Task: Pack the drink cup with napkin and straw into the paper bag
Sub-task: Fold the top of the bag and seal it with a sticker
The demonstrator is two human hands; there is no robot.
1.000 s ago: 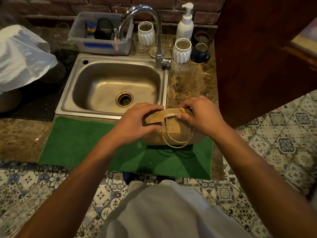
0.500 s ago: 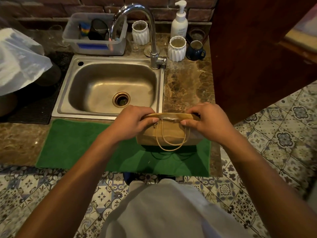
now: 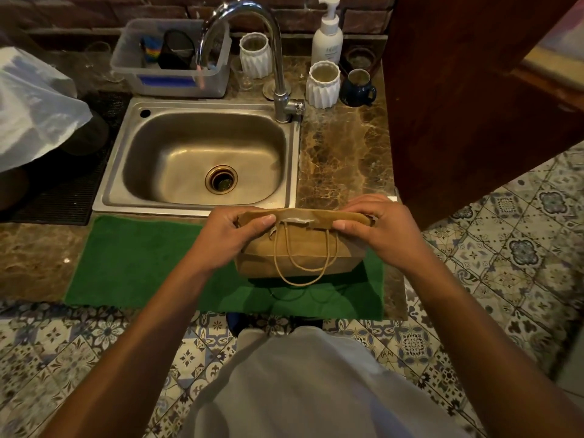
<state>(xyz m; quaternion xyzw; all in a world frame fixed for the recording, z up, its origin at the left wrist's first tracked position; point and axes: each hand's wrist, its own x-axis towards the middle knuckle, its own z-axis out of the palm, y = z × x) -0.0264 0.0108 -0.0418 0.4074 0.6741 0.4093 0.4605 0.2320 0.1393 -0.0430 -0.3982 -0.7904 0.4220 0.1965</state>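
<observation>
- The paper bag (image 3: 297,252) stands on the green mat (image 3: 142,257), at the mat's right end, just in front of the sink (image 3: 202,159); its top edge is folded over flat and its cord handles (image 3: 301,263) hang down the near face
- No print or logo shows on the bag; a pale strip of tape or paper sits at the middle of the fold, with no writing that can be made out
- The white pump bottle (image 3: 327,34) behind the sink, right of the tap (image 3: 278,58), carries a small grey label, too blurred to read
- The clear plastic tub (image 3: 172,63) behind the sink has a blue label on its front, no words legible
- Left hand (image 3: 226,238) grips the bag's left top corner, fingers (image 3: 264,221) curled over the fold and thumb tucked behind, pinching the paper closed
- Right hand (image 3: 384,230) mirrors it at the right top corner, fingers pressed along the fold, clenched on the paper
- Both forearms reach in from the near edge of the counter (image 3: 344,159), wrists level with the bag's top
- Cup, napkin and straw cannot be seen; the closed bag hides whatever is inside
- Two white ribbed cups (image 3: 324,85) and a dark blue mug (image 3: 358,88) stand behind the sink to the right of the tap
</observation>
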